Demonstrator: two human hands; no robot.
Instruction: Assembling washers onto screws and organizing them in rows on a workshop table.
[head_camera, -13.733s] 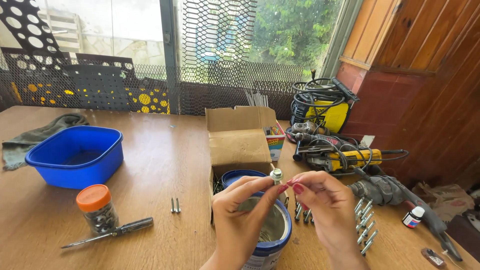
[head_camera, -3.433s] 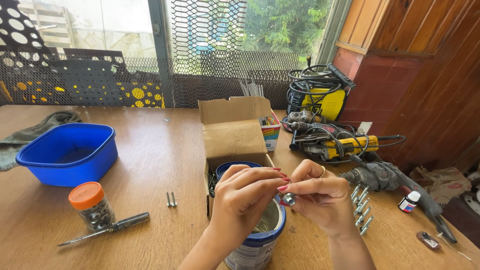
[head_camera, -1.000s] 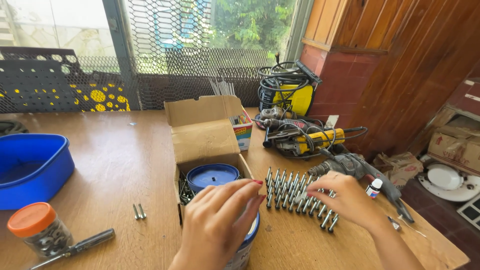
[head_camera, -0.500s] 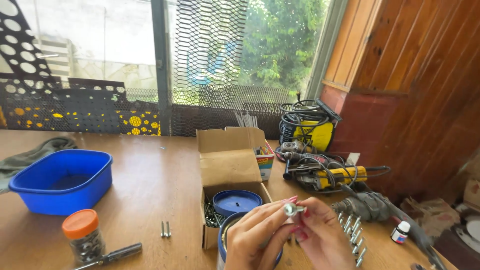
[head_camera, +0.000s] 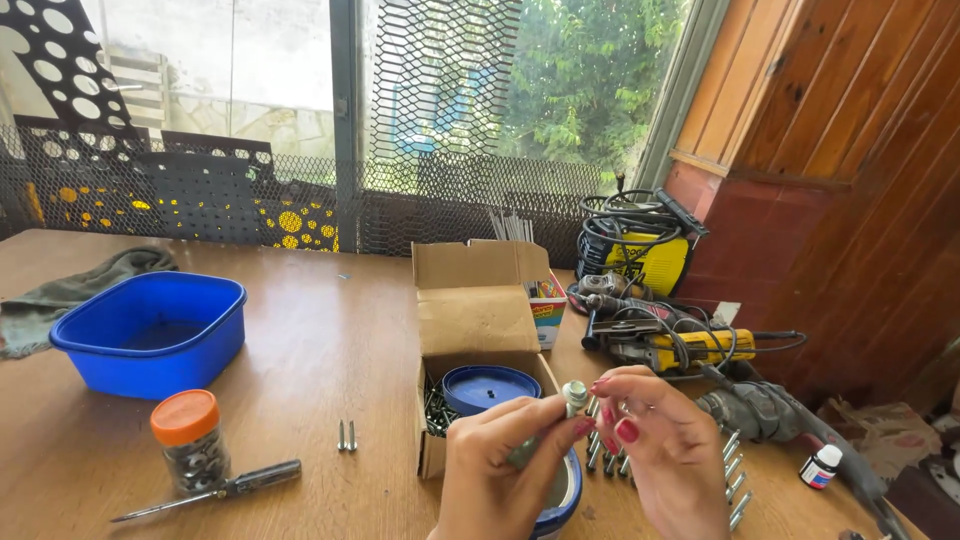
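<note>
Bright daylight pours in through the meshed window (head_camera: 440, 120) at the back, where the sky behind the glass washes out pale. The wooden table (head_camera: 320, 340) shows a soft sheen and only faint shadows. Focus is sharp throughout, though straight lines bow slightly toward the edges.

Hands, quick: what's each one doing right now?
Left hand: closed, fingers pinching a small bolt upright.
Right hand: fingertips closed at the bolt's head; whether it holds a nut cannot be told.
</note>
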